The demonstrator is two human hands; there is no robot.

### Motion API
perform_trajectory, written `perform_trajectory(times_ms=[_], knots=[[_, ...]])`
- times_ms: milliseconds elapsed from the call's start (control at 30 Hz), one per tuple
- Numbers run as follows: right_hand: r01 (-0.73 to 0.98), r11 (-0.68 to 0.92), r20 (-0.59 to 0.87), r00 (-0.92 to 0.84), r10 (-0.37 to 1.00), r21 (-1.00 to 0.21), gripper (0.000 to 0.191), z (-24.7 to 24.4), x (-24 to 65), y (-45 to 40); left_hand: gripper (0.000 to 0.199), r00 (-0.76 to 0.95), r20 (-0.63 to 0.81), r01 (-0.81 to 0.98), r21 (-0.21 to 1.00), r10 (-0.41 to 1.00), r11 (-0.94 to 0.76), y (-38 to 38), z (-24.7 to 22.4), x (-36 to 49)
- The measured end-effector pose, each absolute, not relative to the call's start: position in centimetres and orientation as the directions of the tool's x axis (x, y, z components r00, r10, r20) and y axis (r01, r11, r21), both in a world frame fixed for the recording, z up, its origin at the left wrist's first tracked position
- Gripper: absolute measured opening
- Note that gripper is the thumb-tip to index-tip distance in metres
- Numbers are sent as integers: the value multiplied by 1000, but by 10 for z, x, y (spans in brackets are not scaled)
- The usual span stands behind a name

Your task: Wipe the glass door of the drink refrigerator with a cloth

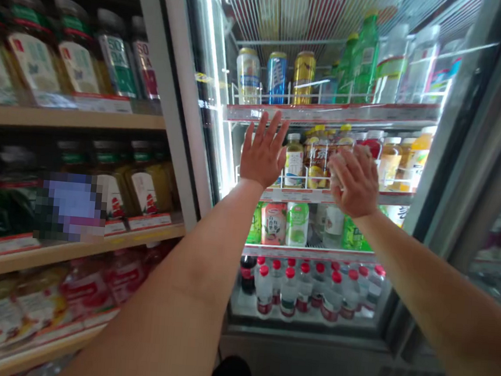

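Both my arms reach toward a lit drinks cooler. My left hand (263, 154) has its fingers spread and holds nothing, in front of the second shelf's left part. My right hand (355, 182) is raised before the same shelf, further right, with bent fingers partly apart and nothing visible in it. Between them show a bottle with a white label (294, 161) and brown-labelled tea bottles (318, 156). Above stand a white can (248, 76), a blue can (276, 78), a gold can (304, 78) and a green bottle (364, 60). Orange drinks (419, 159) stand right of my right hand.
Wooden shelves (151, 122) with several bottles line the left side. The cooler's metal frame (459, 153) rises at the right. Lower down are green and pink packs (273, 224) and red-capped bottles (288, 294). A blurred patch covers part of the left shelves.
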State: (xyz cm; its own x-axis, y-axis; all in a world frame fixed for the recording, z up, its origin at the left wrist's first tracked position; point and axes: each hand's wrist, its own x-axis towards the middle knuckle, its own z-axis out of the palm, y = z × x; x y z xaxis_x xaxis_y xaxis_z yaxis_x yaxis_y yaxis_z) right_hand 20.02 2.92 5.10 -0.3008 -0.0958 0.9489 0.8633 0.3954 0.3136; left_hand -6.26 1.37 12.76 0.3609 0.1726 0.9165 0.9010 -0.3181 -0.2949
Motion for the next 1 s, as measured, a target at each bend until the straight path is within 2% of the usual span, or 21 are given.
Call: perform_trajectory(times_ms=[67,133,267,333,367,467,533,733,767,900,1000], knots=[[797,413,884,-466,-45,441,57,48,200,27,65,363,918,897,-297,159,-328,15,128,-63],[791,417,880,-472,-46,447,57,47,200,27,65,360,919,897,-294,159,-330,15,128,-63],[907,380,980,-135,-143,181,59,47,199,30,62,356,920,902,-292,166,-318,14,128,-62],[923,367,986,-65,-154,118,61,45,198,31,62,357,921,901,-297,155,-315,15,127,-62],[919,366,985,-98,-141,144,62,44,199,31,61,358,922,901,-299,148,-314,15,127,-63],[863,392,946,-315,-76,319,63,39,200,29,61,362,921,899,-303,145,-316,16,127,-63],[828,411,918,-392,-64,383,64,36,200,28,62,362,918,899,-298,160,-322,15,127,-63],[888,393,971,-219,-95,238,64,34,199,27,62,355,918,902,-287,175,-324,14,128,-62],[882,389,964,-249,-94,266,64,33,199,27,62,354,921,900,-287,165,-328,14,128,-62],[773,387,857,-504,-109,504,65,31,199,26,60,355,923,904,-298,150,-306,15,128,-62],[775,387,862,-490,-131,500,68,30,199,26,60,360,923,901,-307,137,-306,16,128,-63]])
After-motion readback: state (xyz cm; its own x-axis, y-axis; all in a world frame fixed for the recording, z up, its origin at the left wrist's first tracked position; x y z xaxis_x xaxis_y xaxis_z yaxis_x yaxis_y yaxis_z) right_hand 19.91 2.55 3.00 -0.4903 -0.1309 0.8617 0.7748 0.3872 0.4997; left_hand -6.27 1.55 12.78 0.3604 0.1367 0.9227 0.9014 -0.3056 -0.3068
